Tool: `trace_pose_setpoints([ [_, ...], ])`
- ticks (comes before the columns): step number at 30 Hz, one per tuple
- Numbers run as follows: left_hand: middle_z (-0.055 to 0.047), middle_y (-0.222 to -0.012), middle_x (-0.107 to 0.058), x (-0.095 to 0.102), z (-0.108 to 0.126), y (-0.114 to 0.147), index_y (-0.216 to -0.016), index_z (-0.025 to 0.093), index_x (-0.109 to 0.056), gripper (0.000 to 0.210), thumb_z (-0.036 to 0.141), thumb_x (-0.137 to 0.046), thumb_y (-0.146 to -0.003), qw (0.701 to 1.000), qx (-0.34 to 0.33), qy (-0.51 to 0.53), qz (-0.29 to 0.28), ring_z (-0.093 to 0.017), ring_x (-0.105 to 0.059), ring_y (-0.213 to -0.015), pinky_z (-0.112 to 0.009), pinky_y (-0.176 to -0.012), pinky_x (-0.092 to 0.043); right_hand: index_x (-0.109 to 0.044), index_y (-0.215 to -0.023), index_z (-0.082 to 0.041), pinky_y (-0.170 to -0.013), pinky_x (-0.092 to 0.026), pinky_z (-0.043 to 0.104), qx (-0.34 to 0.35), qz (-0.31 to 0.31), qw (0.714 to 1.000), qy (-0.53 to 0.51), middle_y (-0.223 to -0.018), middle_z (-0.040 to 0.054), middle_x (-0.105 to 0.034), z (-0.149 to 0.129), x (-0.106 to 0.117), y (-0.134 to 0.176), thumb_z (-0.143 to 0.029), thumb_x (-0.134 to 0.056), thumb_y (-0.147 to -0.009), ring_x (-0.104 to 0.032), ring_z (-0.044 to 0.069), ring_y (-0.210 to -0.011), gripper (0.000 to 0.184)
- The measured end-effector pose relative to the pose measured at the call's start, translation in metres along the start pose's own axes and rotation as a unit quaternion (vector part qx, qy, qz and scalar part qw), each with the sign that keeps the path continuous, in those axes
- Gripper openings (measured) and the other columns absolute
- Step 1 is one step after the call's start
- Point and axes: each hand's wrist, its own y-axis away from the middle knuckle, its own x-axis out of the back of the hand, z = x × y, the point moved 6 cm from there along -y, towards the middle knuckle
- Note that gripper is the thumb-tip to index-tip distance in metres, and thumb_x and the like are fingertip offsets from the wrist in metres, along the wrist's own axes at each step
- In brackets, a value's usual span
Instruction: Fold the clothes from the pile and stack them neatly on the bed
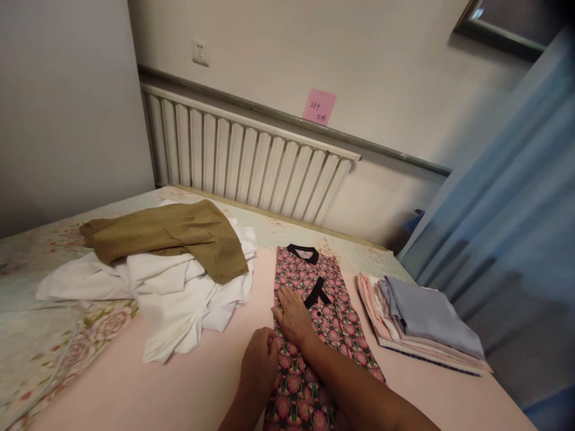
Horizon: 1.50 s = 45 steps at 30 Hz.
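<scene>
The right hand [293, 315] rests flat, fingers slightly parted, on the patterned garment [335, 323] beneath them; the left hand [261, 360] curls its fingers at the garment's edge, any grip unclear.

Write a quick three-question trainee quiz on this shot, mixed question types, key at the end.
1. Multiple choice: what colour is the collar of the patterned shirt?
A) white
B) black
C) blue

2. Fill the gap: the olive garment lies over ____ cloth.

3. True or false: the right hand rests on the olive garment.

Key:
1. B, black.
2. White.
3. False; the right hand lies on the patterned shirt.
</scene>
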Motion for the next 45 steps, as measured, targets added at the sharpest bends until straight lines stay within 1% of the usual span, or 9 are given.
trace_pose_setpoints([
  [9, -0.002, -0.082, -0.062, 0.0019, 0.0057, 0.0018, -0.082, 0.019, -0.058, 0.019, 0.018, -0.039, -0.083, 1.0, -0.004, -0.01, -0.012, -0.016, -0.057, -0.079, -0.028, -0.074, -0.042, -0.047, -0.136, -0.015, -0.114, -0.025, 0.045, -0.003, 0.01, 1.0, -0.005, -0.143, 0.012, -0.046, -0.0015, 0.0035, 0.0005, -0.04, -0.047, -0.093, -0.035, 0.024, -0.136, 0.05],
  [18, -0.002, -0.083, -0.062, -0.0022, 0.0008, 0.0002, -0.084, 0.02, -0.058, 0.018, 0.019, -0.04, -0.085, 1.0, -0.002, -0.012, -0.021, -0.016, -0.058, -0.079, -0.028, -0.074, -0.042, -0.047, -0.137, -0.016, -0.113, -0.027, 0.046, -0.003, 0.015, 1.0, -0.001, -0.142, 0.0118, -0.047, -0.0012, 0.0039, -0.0002, -0.04, -0.048, -0.093, -0.037, 0.024, -0.135, 0.05],
  [28, -0.002, -0.083, -0.062, -0.0015, 0.0018, 0.0009, -0.085, 0.02, -0.058, 0.019, 0.018, -0.039, -0.085, 1.0, -0.005, -0.009, -0.022, -0.016, -0.058, -0.079, -0.028, -0.073, -0.042, -0.047, -0.136, -0.016, -0.114, -0.026, 0.045, -0.009, 0.016, 1.0, -0.012, -0.143, 0.0112, -0.046, 0.0003, 0.0027, 0.0001, -0.041, -0.048, -0.093, -0.036, 0.024, -0.135, 0.05],
  [34, -0.002, -0.082, -0.062, 0.0001, 0.0031, 0.0018, -0.084, 0.02, -0.057, 0.019, 0.019, -0.039, -0.085, 1.0, -0.007, -0.003, -0.018, -0.016, -0.058, -0.078, -0.028, -0.072, -0.041, -0.047, -0.136, -0.015, -0.114, -0.026, 0.043, -0.013, 0.006, 1.0, -0.001, -0.143, 0.0103, -0.046, 0.0005, 0.0021, -0.0001, -0.042, -0.047, -0.094, -0.036, 0.023, -0.135, 0.05],
  [45, -0.002, -0.082, -0.061, -0.0045, -0.0016, -0.0003, -0.083, 0.02, -0.057, 0.016, 0.019, -0.041, -0.083, 1.0, -0.006, 0.008, -0.021, -0.017, -0.057, -0.078, -0.028, -0.072, -0.04, -0.048, -0.135, -0.015, -0.114, -0.026, 0.043, -0.01, 0.017, 1.0, -0.005, -0.143, 0.0107, -0.046, 0.0001, 0.0022, 0.0001, -0.042, -0.047, -0.094, -0.037, 0.024, -0.135, 0.049],
])
